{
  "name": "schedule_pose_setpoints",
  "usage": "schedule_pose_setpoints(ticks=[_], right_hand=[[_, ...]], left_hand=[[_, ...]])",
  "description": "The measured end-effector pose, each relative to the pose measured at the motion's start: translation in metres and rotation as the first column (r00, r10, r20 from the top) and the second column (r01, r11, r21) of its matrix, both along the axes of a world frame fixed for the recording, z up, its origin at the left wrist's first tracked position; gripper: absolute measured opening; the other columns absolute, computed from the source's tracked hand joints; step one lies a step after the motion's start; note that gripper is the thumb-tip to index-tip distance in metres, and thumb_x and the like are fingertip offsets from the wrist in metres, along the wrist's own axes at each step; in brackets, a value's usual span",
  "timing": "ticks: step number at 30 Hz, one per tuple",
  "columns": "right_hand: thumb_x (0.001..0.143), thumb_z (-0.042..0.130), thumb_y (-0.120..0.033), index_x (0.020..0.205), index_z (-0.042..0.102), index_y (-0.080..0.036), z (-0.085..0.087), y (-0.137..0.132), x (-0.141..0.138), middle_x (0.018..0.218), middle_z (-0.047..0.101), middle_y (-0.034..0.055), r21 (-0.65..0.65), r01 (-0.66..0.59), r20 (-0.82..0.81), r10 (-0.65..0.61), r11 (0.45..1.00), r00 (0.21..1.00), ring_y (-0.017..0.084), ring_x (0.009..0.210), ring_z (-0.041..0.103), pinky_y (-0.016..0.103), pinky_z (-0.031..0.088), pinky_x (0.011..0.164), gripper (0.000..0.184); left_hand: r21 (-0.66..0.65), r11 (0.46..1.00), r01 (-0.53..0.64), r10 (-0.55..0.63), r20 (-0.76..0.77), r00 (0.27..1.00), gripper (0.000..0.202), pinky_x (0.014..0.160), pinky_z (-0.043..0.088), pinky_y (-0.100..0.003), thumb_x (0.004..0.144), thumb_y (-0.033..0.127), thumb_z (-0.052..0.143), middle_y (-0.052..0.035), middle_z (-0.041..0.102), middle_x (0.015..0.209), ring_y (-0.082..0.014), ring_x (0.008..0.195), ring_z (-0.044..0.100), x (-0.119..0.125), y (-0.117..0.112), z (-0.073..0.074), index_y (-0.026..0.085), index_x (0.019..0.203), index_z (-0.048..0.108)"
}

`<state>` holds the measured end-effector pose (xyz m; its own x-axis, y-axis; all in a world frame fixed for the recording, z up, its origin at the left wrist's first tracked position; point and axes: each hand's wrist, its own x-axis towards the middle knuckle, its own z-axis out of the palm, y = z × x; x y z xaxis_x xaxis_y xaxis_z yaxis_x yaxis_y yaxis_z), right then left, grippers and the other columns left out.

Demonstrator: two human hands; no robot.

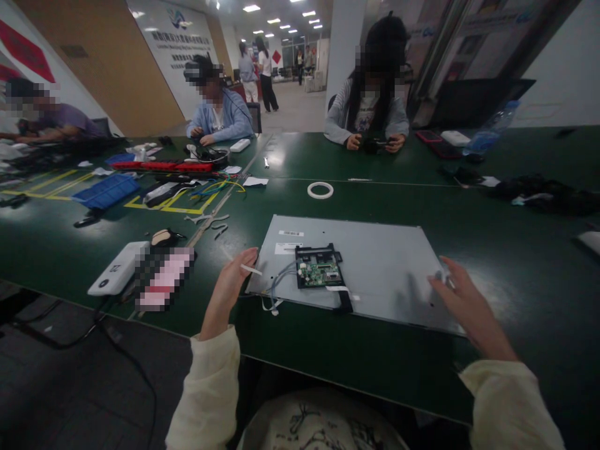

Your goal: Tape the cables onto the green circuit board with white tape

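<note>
A grey metal panel (pixel 375 262) lies flat on the green table (pixel 328 350) in front of me, with a green circuit board (pixel 319 270) in a black frame mounted near its front left. Thin wires (pixel 276 287) trail from the board over the panel's edge. My left hand (pixel 234 278) rests at the panel's left edge, its fingers pinched on a small white strip (pixel 252 270). At the panel's front right corner my right hand (pixel 462 300) touches the metal, with something small and white at its fingertips.
A white tape ring (pixel 320 190) lies beyond the panel. To the left sit a white device (pixel 117 269), pliers (pixel 209 220), a blue tray (pixel 107 190) and loose cables (pixel 220 186). Other people sit across the table. Dark items (pixel 539 190) lie at the right.
</note>
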<state>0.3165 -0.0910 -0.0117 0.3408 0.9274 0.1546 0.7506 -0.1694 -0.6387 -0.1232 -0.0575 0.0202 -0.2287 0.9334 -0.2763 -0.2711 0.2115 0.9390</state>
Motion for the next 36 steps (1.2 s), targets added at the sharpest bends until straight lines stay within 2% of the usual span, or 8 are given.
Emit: schedule_pose_setpoints(ticks=[3, 6, 10, 16, 22, 28, 33, 36], right_hand=[[0.079, 0.043, -0.050, 0.129, 0.043, -0.014, 0.006, 0.002, -0.014, 0.128, 0.046, 0.0159, 0.044, -0.163, 0.149, 0.155, 0.986, 0.977, 0.032, 0.120, 0.041, 0.049, 0.035, 0.099, 0.062], [0.082, 0.045, -0.046, 0.124, 0.049, -0.020, 0.026, 0.000, -0.048, 0.130, 0.046, 0.0111, 0.056, -0.400, 0.192, 0.384, 0.915, 0.903, 0.028, 0.122, 0.041, 0.046, 0.033, 0.103, 0.050], [0.082, 0.052, -0.041, 0.117, 0.056, -0.026, 0.052, 0.003, -0.099, 0.127, 0.048, 0.0056, -0.029, -0.675, 0.115, 0.673, 0.737, 0.730, 0.022, 0.116, 0.046, 0.041, 0.037, 0.100, 0.038], [0.079, 0.061, -0.035, 0.103, 0.063, -0.024, 0.059, 0.029, -0.135, 0.115, 0.052, 0.0066, -0.028, -0.811, 0.024, 0.811, 0.585, 0.585, 0.022, 0.108, 0.049, 0.041, 0.040, 0.094, 0.027], [0.075, 0.065, -0.033, 0.093, 0.066, -0.022, 0.048, 0.035, -0.143, 0.109, 0.050, 0.0067, 0.002, -0.808, 0.001, 0.808, 0.589, 0.589, 0.022, 0.106, 0.047, 0.040, 0.040, 0.092, 0.021], [0.074, 0.064, -0.024, 0.096, 0.064, -0.023, 0.036, 0.031, -0.140, 0.114, 0.047, 0.0058, 0.016, -0.810, -0.002, 0.810, 0.586, 0.586, 0.021, 0.110, 0.044, 0.039, 0.037, 0.095, 0.022], [0.070, 0.067, -0.028, 0.112, 0.058, -0.025, 0.034, 0.026, -0.137, 0.129, 0.038, 0.0066, -0.030, -0.842, -0.013, 0.842, 0.539, 0.540, 0.024, 0.119, 0.037, 0.043, 0.036, 0.099, 0.042], [0.071, 0.066, -0.024, 0.112, 0.058, -0.026, 0.032, 0.026, -0.137, 0.129, 0.040, 0.0057, -0.028, -0.836, 0.018, 0.837, 0.548, 0.548, 0.024, 0.119, 0.038, 0.043, 0.036, 0.099, 0.042]], left_hand=[[0.055, 0.998, 0.005, 0.008, -0.219, 0.976, 0.031, 0.107, 0.028, -0.035, 0.080, 0.040, 0.053, -0.0044, 0.057, 0.123, -0.0216, 0.123, 0.043, 0.004, -0.002, -0.004, 0.019, 0.099, 0.066], [0.102, 0.994, 0.037, 0.005, -0.383, 0.924, 0.035, 0.105, 0.029, -0.036, 0.081, 0.045, 0.050, -0.0041, 0.060, 0.119, -0.0229, 0.119, 0.046, 0.012, -0.001, -0.003, 0.020, 0.099, 0.066], [0.168, 0.978, 0.125, -0.040, -0.437, 0.899, 0.036, 0.098, 0.035, -0.037, 0.082, 0.045, 0.047, -0.0070, 0.064, 0.108, -0.0231, 0.108, 0.054, 0.028, 0.008, 0.008, 0.017, 0.097, 0.065], [0.255, 0.930, 0.264, -0.133, -0.436, 0.890, 0.027, 0.085, 0.043, -0.032, 0.081, 0.030, 0.045, -0.0044, 0.067, 0.085, -0.0174, 0.087, 0.062, 0.058, 0.040, 0.029, 0.016, 0.100, 0.058], [0.294, 0.884, 0.364, -0.138, -0.580, 0.803, 0.024, 0.072, 0.045, -0.026, 0.078, 0.015, 0.039, -0.0026, 0.063, 0.081, -0.0133, 0.075, 0.062, 0.085, 0.078, 0.022, 0.016, 0.093, 0.058], [0.207, 0.890, 0.405, -0.114, -0.761, 0.639, 0.021, 0.086, 0.042, -0.029, 0.079, 0.016, 0.043, -0.0052, 0.065, 0.097, -0.0171, 0.094, 0.058, 0.086, 0.082, 0.005, 0.017, 0.092, 0.060], [0.038, 0.909, 0.414, -0.258, -0.729, 0.633, 0.025, 0.090, 0.041, -0.031, 0.082, 0.024, 0.043, -0.0068, 0.064, 0.103, -0.0184, 0.099, 0.057, 0.073, 0.076, 0.000, 0.016, 0.100, 0.059], [-0.033, 0.895, 0.445, -0.354, -0.662, 0.661, 0.028, 0.086, 0.044, -0.032, 0.082, 0.028, 0.043, -0.0064, 0.065, 0.098, -0.0186, 0.093, 0.059, 0.070, 0.072, 0.001, 0.016, 0.102, 0.059]])
